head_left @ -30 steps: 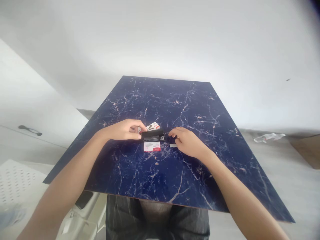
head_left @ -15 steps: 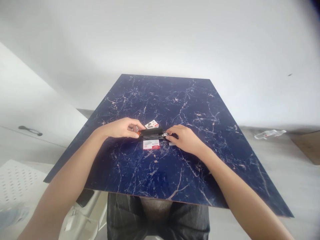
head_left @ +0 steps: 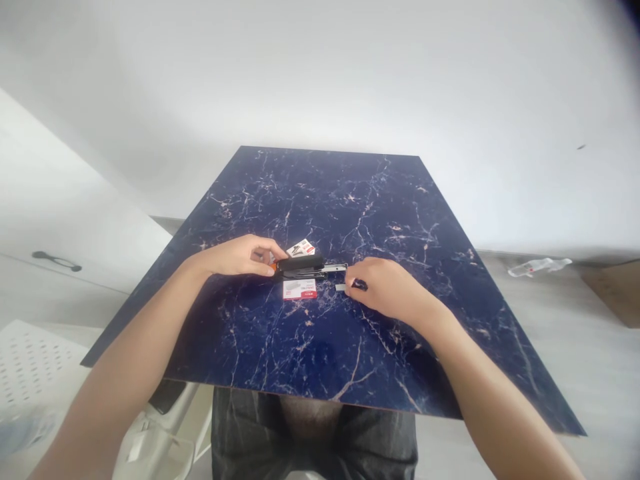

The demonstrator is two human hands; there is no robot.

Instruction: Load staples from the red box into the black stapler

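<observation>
A black stapler (head_left: 303, 263) lies across the middle of the table, its metal staple tray (head_left: 335, 268) sticking out to the right. My left hand (head_left: 245, 256) is closed on the stapler's left end, where a bit of orange shows by the fingers. The fingers of my right hand (head_left: 383, 283) are curled at the outer end of the tray, their tips partly hidden. Just below them are a short grey strip, perhaps staples (head_left: 341, 287), and a small dark object (head_left: 359, 285). In front of the stapler sits a white and red box (head_left: 299, 289); another white and red box (head_left: 303, 248) is partly hidden behind it.
The dark blue marbled table (head_left: 320, 200) reaches back to a white wall. A cabinet door with a dark handle (head_left: 57, 261) stands at left. On the floor at right are a clear plastic item (head_left: 539, 267) and a cardboard box (head_left: 617, 290).
My right hand has moved right and turned, its fingers more curled. More of the metal tray now extends from the stapler. My left hand stays on the stapler's left end.
</observation>
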